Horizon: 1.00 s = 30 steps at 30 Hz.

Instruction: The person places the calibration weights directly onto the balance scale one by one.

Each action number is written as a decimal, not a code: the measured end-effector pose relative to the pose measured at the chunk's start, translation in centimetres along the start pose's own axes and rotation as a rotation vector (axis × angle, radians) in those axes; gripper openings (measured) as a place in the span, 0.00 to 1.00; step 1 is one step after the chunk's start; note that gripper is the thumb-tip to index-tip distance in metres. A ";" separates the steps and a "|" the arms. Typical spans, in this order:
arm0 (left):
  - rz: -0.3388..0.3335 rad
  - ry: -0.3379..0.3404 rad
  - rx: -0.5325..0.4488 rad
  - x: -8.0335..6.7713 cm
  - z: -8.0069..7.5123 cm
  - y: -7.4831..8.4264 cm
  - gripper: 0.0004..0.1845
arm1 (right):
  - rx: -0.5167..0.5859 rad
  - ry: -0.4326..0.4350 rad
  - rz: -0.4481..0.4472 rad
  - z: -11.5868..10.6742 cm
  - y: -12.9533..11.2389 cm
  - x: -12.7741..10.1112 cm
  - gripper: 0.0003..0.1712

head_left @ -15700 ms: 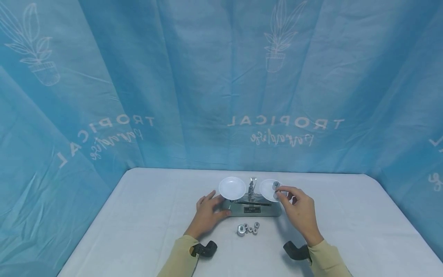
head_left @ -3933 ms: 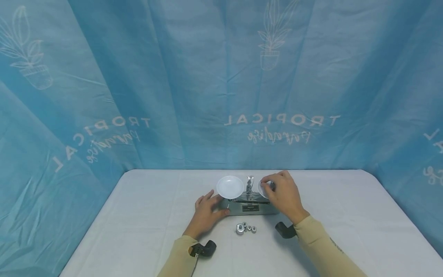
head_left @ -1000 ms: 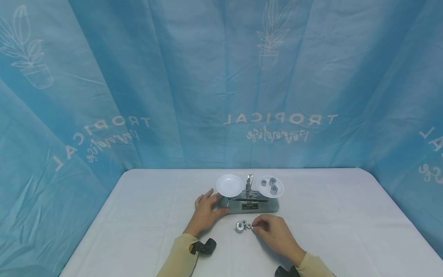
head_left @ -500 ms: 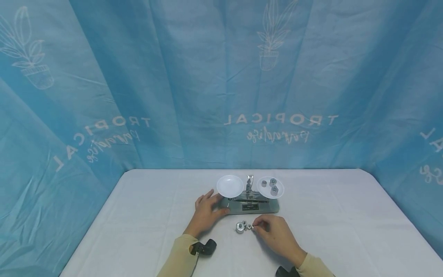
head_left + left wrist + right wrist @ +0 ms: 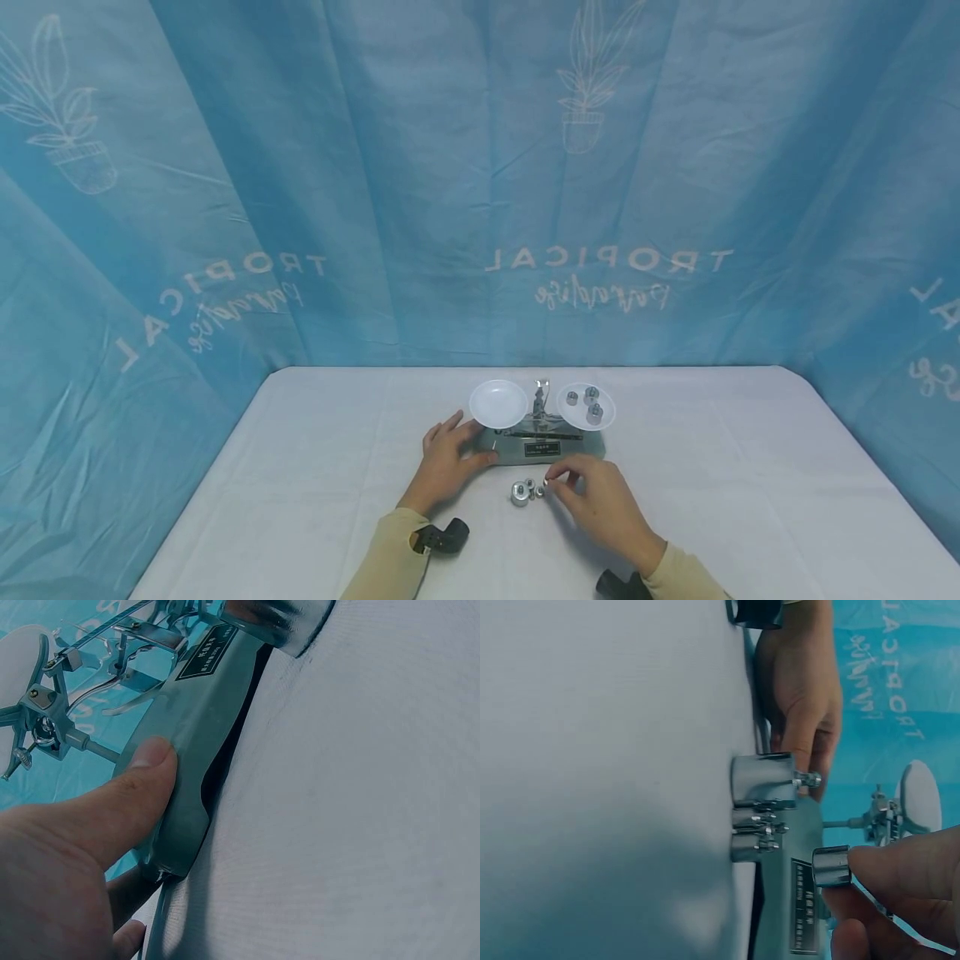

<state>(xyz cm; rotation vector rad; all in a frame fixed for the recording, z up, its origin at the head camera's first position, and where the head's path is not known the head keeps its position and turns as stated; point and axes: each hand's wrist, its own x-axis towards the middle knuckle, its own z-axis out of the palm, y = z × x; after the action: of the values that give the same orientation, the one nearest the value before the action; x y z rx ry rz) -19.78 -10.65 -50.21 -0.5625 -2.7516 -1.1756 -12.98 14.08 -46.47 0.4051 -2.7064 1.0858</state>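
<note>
My left hand (image 5: 444, 467) holds the left end of a grey-green balance scale (image 5: 510, 448); in the left wrist view its thumb (image 5: 150, 761) lies on the front of the base, with other fingers behind. Between thumb and fingertips, my right hand (image 5: 600, 504) pinches a small cylindrical metal weight (image 5: 831, 866), raised off the cloth in front of the scale. Beside it stand a large weight (image 5: 521, 494) and several smaller knobbed weights (image 5: 746, 847). Three metal weights (image 5: 595, 412) sit on the right white pan (image 5: 576, 415). The left pan (image 5: 498, 404) bears nothing.
A white cloth (image 5: 315, 483) covers the table, whose back edge meets a blue printed curtain (image 5: 420, 208). Black wrist cameras (image 5: 448, 536) are strapped over both sleeves.
Since the oldest frame, the right pan has gained weights and the table group has shrunk. In the last half second my right hand lifted a weight slightly. My left hand stays put.
</note>
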 end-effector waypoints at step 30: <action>-0.007 -0.016 -0.006 0.0 0.1 -0.1 0.32 | -0.042 0.147 -0.071 -3.4 -2.0 1.8 0.09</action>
<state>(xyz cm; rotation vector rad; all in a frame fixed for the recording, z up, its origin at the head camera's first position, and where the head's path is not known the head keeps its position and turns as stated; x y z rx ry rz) -19.78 -10.68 -50.34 -0.5653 -2.7665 -1.1858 -13.75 14.77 -42.26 0.3946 -2.5618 0.9971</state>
